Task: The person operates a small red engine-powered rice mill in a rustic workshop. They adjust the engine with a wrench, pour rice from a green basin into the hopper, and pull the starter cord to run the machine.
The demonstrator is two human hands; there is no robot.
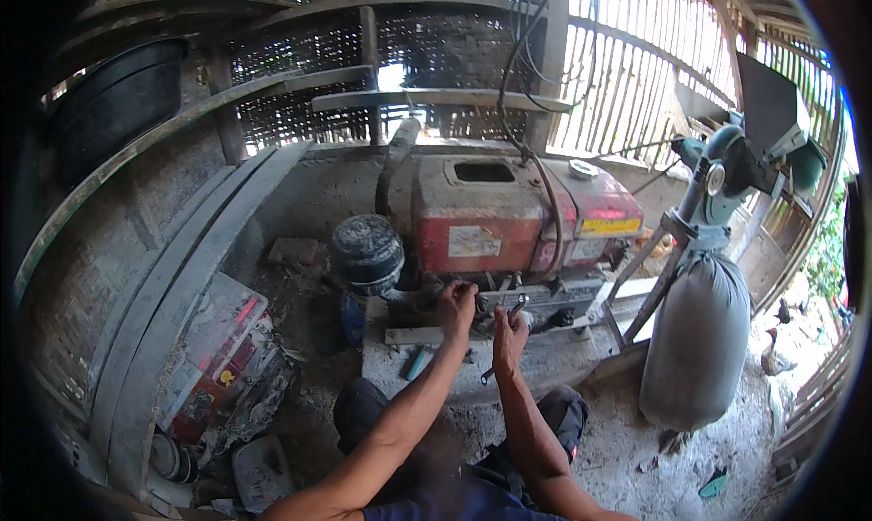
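A red, dusty engine (518,235) sits in front of me on a concrete base. My left hand (459,305) is at the lower front of the engine, its fingers pinched together against a part I cannot make out. Just right of it, my right hand (510,332) is closed around a wrench (521,301). One end of the wrench shows above the fingers, beside the engine's lower metal face; what looks like its other end hangs below the hand. A dark round canister (367,251) stands at the engine's left.
A small teal object (419,363) lies on the base near my left forearm. At right hangs a full grey sack (698,344) under a milling machine (718,180). Long planks (204,276) lean at left beside a plastic-wrapped box (222,357). A duck (775,356) stands far right.
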